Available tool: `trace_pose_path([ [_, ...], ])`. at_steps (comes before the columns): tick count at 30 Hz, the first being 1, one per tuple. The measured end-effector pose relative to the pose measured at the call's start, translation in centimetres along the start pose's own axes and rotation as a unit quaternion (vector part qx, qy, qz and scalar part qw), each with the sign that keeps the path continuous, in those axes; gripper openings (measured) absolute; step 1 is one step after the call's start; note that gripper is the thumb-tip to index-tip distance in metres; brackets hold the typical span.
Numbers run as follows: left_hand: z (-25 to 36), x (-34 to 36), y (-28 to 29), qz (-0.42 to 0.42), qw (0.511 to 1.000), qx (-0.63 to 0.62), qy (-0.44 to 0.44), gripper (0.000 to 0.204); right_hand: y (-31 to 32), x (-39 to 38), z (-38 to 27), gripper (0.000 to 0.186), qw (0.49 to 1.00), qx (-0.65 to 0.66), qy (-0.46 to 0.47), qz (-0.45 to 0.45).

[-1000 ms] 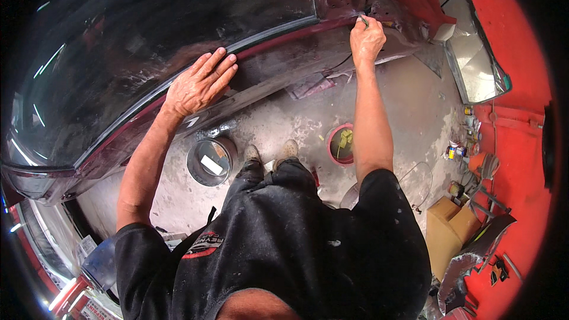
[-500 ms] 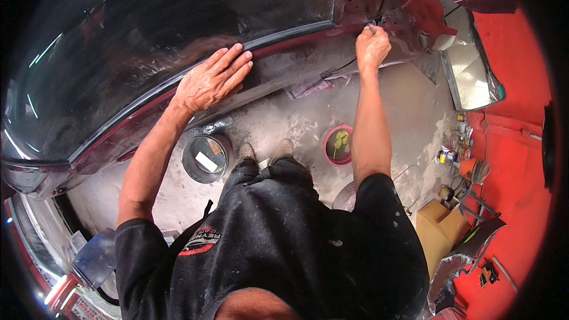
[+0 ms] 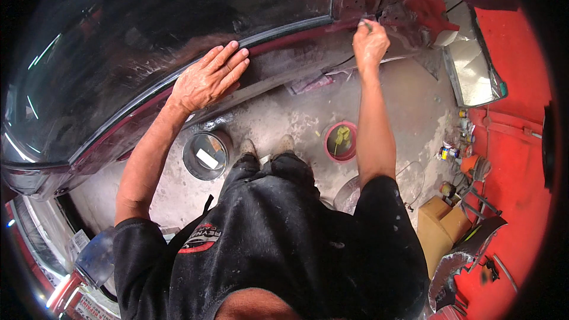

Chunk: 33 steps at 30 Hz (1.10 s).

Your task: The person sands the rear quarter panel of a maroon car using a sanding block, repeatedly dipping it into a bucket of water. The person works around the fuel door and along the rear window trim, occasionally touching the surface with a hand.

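Note:
The dark maroon car body [image 3: 296, 62] stretches across the upper view beneath a dark window [image 3: 166, 18] with a curved trim strip. My left hand [image 3: 207, 80] lies flat on the panel just along that trim, fingers extended. Farther right, near the holes at the end of the door, my right hand [image 3: 370, 44] pinches a small, thin, greyish-green object [image 3: 367, 24] against the dusty body surface; most of that object is hidden by my fingers.
On the concrete floor are a dark bucket [image 3: 219, 160] and a pink bucket [image 3: 329, 151] with yellow pieces inside. A mirror-like panel [image 3: 474, 74], several cans [image 3: 449, 152] and a cardboard box [image 3: 435, 231] line the red wall [image 3: 510, 142] at right.
Compared with one second ago, my left hand sits a little farther right and up along the trim. My right hand moved slightly right and down, then a little back up.

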<state>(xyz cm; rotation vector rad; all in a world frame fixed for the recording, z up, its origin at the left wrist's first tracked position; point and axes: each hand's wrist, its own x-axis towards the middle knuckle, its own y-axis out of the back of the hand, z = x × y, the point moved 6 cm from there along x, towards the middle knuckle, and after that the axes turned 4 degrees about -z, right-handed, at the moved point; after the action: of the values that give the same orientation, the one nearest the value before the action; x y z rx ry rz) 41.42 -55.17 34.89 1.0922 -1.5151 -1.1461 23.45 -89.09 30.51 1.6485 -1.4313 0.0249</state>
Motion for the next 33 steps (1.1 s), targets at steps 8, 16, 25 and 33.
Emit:
trace_pose_path([
  [8,-0.1,0.0,-0.5,0.000,1.000,0.001,-0.005,0.057,-0.1,0.2,-0.3,0.018,0.999,-0.048,-0.017,0.015],
  [16,0.0,0.0,-0.3,-0.008,1.000,0.001,0.006,0.059,0.6,2.5,3.6,0.020,0.995,-0.026,-0.092,0.029],
  [25,-0.2,-0.1,-0.5,-0.007,1.000,0.013,0.001,0.065,-0.5,-2.6,-4.0,0.014,0.993,0.015,0.111,-0.045],
  [33,-0.3,0.0,-0.6,-0.017,1.000,0.011,0.004,0.062,-1.0,-4.9,-6.6,0.021,0.984,-0.054,0.144,-0.093],
])
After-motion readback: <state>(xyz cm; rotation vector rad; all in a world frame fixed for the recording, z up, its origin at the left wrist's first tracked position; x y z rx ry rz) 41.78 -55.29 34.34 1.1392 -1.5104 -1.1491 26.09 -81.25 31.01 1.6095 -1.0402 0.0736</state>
